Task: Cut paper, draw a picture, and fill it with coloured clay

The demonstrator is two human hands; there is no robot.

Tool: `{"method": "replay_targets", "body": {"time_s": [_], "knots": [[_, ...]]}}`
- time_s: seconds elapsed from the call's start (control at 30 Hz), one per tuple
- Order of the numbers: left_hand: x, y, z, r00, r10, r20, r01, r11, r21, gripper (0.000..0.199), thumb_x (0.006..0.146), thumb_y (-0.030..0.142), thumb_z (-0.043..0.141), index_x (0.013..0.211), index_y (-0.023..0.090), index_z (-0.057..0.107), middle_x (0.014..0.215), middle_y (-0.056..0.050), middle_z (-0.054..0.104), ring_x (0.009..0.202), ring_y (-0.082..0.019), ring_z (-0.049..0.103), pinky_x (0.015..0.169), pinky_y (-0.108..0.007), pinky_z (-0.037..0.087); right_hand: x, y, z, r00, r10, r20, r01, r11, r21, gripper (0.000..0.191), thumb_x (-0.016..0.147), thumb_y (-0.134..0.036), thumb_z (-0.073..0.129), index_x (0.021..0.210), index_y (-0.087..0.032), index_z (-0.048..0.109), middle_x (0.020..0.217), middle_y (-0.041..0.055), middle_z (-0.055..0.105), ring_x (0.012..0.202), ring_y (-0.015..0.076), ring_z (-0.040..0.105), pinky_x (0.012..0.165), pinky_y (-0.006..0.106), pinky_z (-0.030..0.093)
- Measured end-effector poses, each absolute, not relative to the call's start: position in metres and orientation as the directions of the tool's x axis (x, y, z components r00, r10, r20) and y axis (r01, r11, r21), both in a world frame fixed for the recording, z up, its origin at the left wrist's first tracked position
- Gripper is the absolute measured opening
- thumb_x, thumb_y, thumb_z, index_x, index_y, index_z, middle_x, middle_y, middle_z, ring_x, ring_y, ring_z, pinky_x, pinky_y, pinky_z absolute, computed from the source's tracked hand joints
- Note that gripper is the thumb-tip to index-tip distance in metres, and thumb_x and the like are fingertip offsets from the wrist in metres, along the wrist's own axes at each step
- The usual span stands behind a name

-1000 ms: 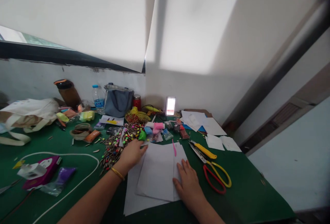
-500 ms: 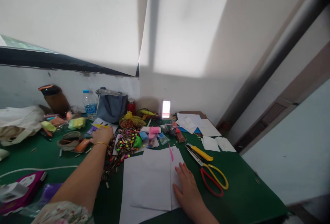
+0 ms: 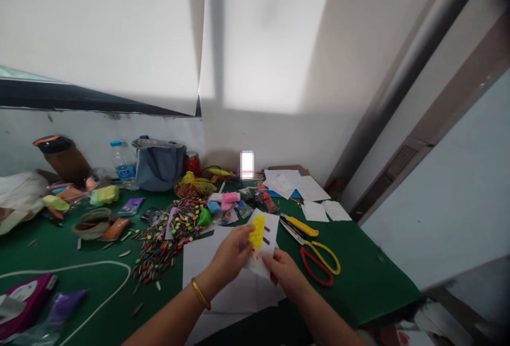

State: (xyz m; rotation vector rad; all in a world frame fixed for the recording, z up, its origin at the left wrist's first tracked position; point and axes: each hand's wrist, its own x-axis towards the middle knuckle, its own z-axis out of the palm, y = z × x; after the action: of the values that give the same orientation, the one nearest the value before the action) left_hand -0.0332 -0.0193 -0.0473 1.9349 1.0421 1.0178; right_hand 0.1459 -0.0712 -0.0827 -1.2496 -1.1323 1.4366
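Observation:
Both hands hold a small white sheet of paper (image 3: 271,224) above the larger white sheets (image 3: 199,261) on the table. On the paper are a bright yellow shape (image 3: 257,230) and two short dark strips, with small orange marks lower down. My left hand (image 3: 233,245), a gold bangle on its wrist, grips the left side, its fingers over part of the yellow shape. Pinched at the lower right edge is my right hand (image 3: 282,269). Right of it lie scissors (image 3: 314,253) with red and yellow handles and a yellow utility knife (image 3: 303,226).
Left of the sheets spreads a pile of sunflower seeds and coloured beads (image 3: 171,234). Behind it stand a blue-grey bag (image 3: 159,168), a water bottle (image 3: 124,168) and clay packets (image 3: 229,200). A white cable (image 3: 103,263) loops across the green table (image 3: 378,282).
My left hand has come from beyond the seed pile to the middle, bringing the paper with the yellow shape. My right hand has lifted from the large sheets and now grips that paper.

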Motion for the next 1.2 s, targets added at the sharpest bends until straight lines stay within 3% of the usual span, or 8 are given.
{"method": "replay_targets", "body": {"time_s": [0.2, 0.33, 0.43, 0.6, 0.7, 0.87, 1.0, 1.2], "knots": [[-0.035, -0.038, -0.043, 0.486, 0.859, 0.162, 0.358, -0.365, 0.859, 0.045, 0.089, 0.032, 0.053, 0.134, 0.032, 0.052, 0.137, -0.008, 0.049, 0.094, -0.019, 0.063, 0.083, -0.034, 0.054, 0.228, -0.058, -0.089, 0.378, 0.883, -0.278, -0.498, -0.058, -0.865, 0.036, 0.070, -0.041, 0.075, 0.078, -0.021, 0.046, 0.055, -0.0093, 0.047, 0.042, 0.0043, 0.040, 0.039, 0.014, 0.030], [-0.052, -0.036, -0.050, 0.499, 0.853, 0.155, 0.488, -0.424, 0.763, 0.034, 0.089, 0.033, 0.053, 0.121, 0.029, 0.064, 0.136, -0.008, 0.052, 0.113, -0.025, 0.058, 0.098, -0.040, 0.048, 0.312, -0.044, -0.088, 0.603, 0.772, -0.203, -0.502, 0.169, -0.848, 0.026, 0.083, -0.044, 0.062, 0.084, -0.022, 0.049, 0.068, -0.0052, 0.057, 0.051, 0.0067, 0.053, 0.043, 0.016, 0.042], [-0.058, -0.045, -0.061, 0.565, 0.817, 0.116, 0.579, -0.492, 0.650, 0.040, 0.084, 0.031, 0.059, 0.124, 0.030, 0.062, 0.141, -0.008, 0.051, 0.129, -0.030, 0.047, 0.111, -0.048, 0.035, 0.341, -0.037, -0.098, 0.658, 0.711, -0.247, -0.485, 0.149, -0.862, 0.025, 0.086, -0.046, 0.057, 0.092, -0.022, 0.053, 0.082, -0.0008, 0.064, 0.066, 0.0101, 0.064, 0.051, 0.019, 0.049], [-0.064, -0.075, -0.068, 0.737, 0.675, -0.036, 0.601, -0.630, 0.493, 0.073, 0.072, 0.045, 0.074, 0.139, 0.037, 0.047, 0.157, -0.007, 0.030, 0.145, -0.039, 0.019, 0.113, -0.068, 0.000, 0.335, -0.035, -0.122, 0.699, 0.708, -0.102, -0.207, 0.063, -0.976, 0.044, 0.074, -0.048, 0.067, 0.106, -0.019, 0.060, 0.099, 0.0051, 0.068, 0.090, 0.0191, 0.067, 0.069, 0.027, 0.055], [-0.068, -0.084, -0.070, 0.775, 0.628, -0.068, 0.579, -0.664, 0.474, 0.081, 0.074, 0.056, 0.070, 0.146, 0.037, 0.037, 0.160, -0.008, 0.022, 0.146, -0.039, 0.014, 0.112, -0.068, -0.005, 0.322, -0.036, -0.118, 0.620, 0.783, 0.056, 0.194, -0.083, -0.978, 0.045, 0.081, -0.049, 0.056, 0.111, -0.016, 0.063, 0.110, 0.0101, 0.067, 0.100, 0.0240, 0.064, 0.085, 0.037, 0.053], [-0.075, -0.081, -0.075, 0.790, 0.610, -0.053, 0.564, -0.691, 0.452, 0.075, 0.079, 0.059, 0.063, 0.146, 0.036, 0.037, 0.159, -0.008, 0.023, 0.146, -0.038, 0.017, 0.113, -0.066, -0.005, 0.277, -0.048, -0.100, 0.073, 0.948, 0.311, 0.851, 0.103, -0.516, 0.041, 0.087, -0.039, 0.052, 0.120, -0.020, 0.066, 0.131, 0.0100, 0.059, 0.125, 0.0266, 0.049, 0.109, 0.044, 0.034], [-0.082, -0.079, -0.073, 0.801, 0.596, -0.056, 0.557, -0.708, 0.434, 0.073, 0.080, 0.054, 0.063, 0.146, 0.037, 0.037, 0.159, -0.007, 0.023, 0.146, -0.037, 0.017, 0.113, -0.066, -0.004, 0.250, -0.058, -0.100, -0.192, 0.962, 0.197, 0.929, 0.242, -0.280, 0.042, 0.086, -0.037, 0.057, 0.127, -0.030, 0.062, 0.150, 0.0038, 0.042, 0.141, 0.0291, 0.029, 0.114, 0.052, 0.020], [-0.091, -0.081, -0.064, 0.844, 0.533, -0.061, 0.513, -0.768, 0.384, 0.075, 0.077, 0.047, 0.067, 0.145, 0.037, 0.038, 0.159, -0.004, 0.026, 0.146, -0.034, 0.019, 0.116, -0.061, -0.003, 0.254, -0.048, -0.100, -0.109, 0.976, 0.190, 0.979, 0.139, -0.152, 0.042, 0.086, -0.013, 0.047, 0.120, -0.028, 0.066, 0.141, 0.0055, 0.053, 0.137, 0.0294, 0.037, 0.111, 0.058, 0.021]]}}
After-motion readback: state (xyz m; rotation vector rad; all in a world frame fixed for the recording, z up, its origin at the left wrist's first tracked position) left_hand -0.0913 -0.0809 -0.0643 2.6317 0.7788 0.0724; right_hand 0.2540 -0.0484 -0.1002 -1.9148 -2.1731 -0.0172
